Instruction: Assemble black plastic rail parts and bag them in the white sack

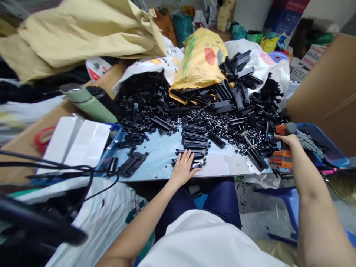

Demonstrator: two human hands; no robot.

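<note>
My left hand (183, 168) lies flat on the nearest of a row of black plastic parts (194, 142) lined up at the front edge of the pale blue table (161, 154), fingers stretched over the part. Off to the right, my right hand (289, 140) is closed round the handle of an orange and grey power screwdriver (282, 150) at the table's right end. A big heap of black plastic pieces (211, 100) covers the back of the table.
A yellow woven sack (201, 59) and white bags lie behind the heap. A green flask (89, 104) and white boxes (75, 139) sit at left, with black cables (55, 170) in front. A blue bin (322, 142) stands right, brown cardboard (328, 89) beyond.
</note>
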